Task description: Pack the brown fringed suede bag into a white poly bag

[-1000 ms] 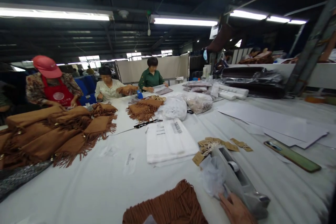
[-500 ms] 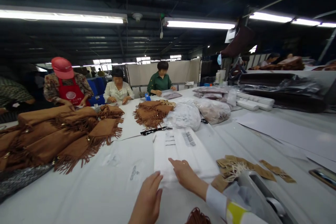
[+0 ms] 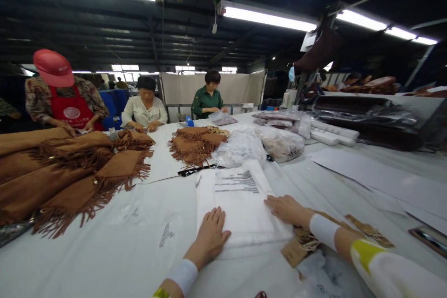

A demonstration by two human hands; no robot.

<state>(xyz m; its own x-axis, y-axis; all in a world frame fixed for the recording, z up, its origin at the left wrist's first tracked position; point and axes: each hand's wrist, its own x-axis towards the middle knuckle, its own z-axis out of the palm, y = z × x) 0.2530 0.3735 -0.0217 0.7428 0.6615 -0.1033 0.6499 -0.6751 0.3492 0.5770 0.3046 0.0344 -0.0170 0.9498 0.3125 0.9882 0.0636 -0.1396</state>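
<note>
A stack of flat white plastic bags printed with barcodes lies on the white table in front of me. My left hand rests flat on its near left corner, fingers stretched out. My right hand lies flat on the stack's right edge, fingers extended, holding nothing. Brown paper tags with strings lie under my right forearm.
Piles of brown fringed fabric lie at the left and mid-table. Filled clear bags sit beyond the stack. Three people work at the far side. White sheets and a phone are at the right.
Both my hands have settled flat onto the bag stack, the right one shifting to its right edge. A second ago only the right hand showed, by the tape dispenser.
</note>
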